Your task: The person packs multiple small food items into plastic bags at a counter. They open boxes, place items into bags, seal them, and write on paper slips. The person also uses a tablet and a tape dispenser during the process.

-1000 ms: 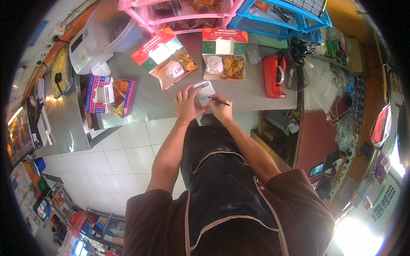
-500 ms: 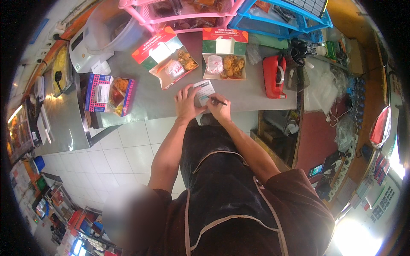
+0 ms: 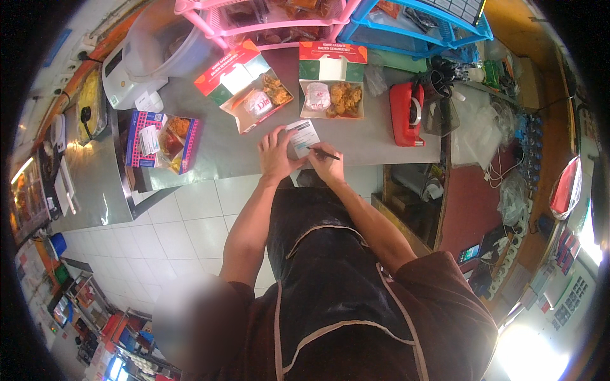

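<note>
A small white paper slip [image 3: 302, 136] lies on the steel counter [image 3: 362, 140] at its front edge. My left hand [image 3: 275, 155] lies flat on the slip's left side, fingers spread, pinning it down. My right hand [image 3: 326, 166] holds a dark pen [image 3: 324, 152] with its tip on the slip. Just beyond the slip stand two open food boxes with red and green lids: the left box [image 3: 251, 95] and the right box [image 3: 332, 89], each with fried chicken and a wrapped round portion.
A third open blue and red food box [image 3: 162, 136] sits at the counter's left. A red tape dispenser [image 3: 406, 114] stands right of the slip. Pink [image 3: 267, 25] and blue [image 3: 413, 25] plastic racks line the back. A white appliance [image 3: 159, 51] stands back left. White tiled floor lies below.
None apart from a slight shift of the view; both hands stay on the slip, and the pen tip has barely moved.
</note>
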{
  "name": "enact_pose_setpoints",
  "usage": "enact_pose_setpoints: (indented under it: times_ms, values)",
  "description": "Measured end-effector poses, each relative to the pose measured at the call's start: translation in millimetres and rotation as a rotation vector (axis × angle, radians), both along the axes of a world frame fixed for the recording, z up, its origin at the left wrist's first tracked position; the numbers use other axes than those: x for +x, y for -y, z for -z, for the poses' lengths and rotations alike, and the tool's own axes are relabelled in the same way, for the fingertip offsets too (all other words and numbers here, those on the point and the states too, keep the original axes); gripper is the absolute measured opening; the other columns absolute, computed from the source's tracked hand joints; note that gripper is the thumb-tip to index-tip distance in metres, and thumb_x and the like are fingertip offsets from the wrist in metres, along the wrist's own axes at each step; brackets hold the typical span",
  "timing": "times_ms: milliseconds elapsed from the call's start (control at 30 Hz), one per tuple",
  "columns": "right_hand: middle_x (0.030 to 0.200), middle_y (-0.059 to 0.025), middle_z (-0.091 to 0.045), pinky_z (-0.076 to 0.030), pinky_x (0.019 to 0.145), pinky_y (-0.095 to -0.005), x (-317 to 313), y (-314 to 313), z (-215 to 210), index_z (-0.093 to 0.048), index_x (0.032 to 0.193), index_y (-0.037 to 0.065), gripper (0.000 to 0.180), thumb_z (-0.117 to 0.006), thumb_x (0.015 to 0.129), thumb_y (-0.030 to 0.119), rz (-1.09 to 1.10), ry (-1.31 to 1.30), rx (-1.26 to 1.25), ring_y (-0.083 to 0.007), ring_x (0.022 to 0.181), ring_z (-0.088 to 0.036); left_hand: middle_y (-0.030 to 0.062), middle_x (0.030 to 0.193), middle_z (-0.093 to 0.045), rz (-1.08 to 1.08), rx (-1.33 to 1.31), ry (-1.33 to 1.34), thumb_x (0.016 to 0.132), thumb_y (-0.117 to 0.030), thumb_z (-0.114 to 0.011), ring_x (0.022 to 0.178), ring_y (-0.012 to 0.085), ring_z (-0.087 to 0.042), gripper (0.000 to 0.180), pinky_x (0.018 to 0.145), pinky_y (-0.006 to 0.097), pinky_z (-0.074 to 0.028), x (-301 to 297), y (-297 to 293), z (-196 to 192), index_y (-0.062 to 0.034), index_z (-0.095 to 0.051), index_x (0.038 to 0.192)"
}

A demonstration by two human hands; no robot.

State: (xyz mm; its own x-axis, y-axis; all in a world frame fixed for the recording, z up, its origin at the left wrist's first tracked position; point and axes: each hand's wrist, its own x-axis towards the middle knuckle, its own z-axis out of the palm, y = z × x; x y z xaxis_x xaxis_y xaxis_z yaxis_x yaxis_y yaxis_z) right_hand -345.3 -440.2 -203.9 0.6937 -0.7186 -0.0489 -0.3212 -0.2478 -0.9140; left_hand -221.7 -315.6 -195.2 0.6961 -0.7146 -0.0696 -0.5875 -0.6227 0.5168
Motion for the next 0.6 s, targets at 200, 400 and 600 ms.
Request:
enact_pose_setpoints:
  times_ms: [200,400,600]
  values:
    - [0.082,-0.0116,-0.071,-0.054,0.065,-0.0307,2,2,0,-0.072,0.095,0.004,0.013,-0.074,0.084,0.010,-0.032,-0.099,-0.042,-0.0150,0.066,-0.066,0.0011,0.143,-0.045,-0.004,-0.016,-0.004,0.060,-0.044,-0.092,0.129,0.0299,-0.042,0.083,0.108,0.049,-0.033,0,0,1,-0.0295,-0.059,0.135]
    - [0.079,-0.0124,-0.071,-0.055,0.067,-0.0328,5,-1,-2,-0.073,0.097,0.005,0.015,-0.073,0.084,0.012,-0.012,-0.054,0.057,-0.0188,0.068,-0.068,0.0025,0.143,-0.046,-0.009,-0.040,0.011,0.057,-0.040,-0.092,0.129,0.0309,-0.043,0.085,0.107,0.049,-0.034,0,0,1,-0.0285,-0.059,0.135]
    - [0.084,-0.0141,-0.073,-0.057,0.073,-0.0397,12,-2,3,-0.073,0.097,0.006,0.017,-0.074,0.083,0.014,-0.132,-0.115,-0.135,-0.0288,0.078,-0.071,0.0030,0.142,-0.047,-0.008,-0.041,0.004,0.055,-0.038,-0.093,0.128,0.0318,-0.044,0.086,0.106,0.049,-0.035,0,2,1,-0.0278,-0.060,0.134]
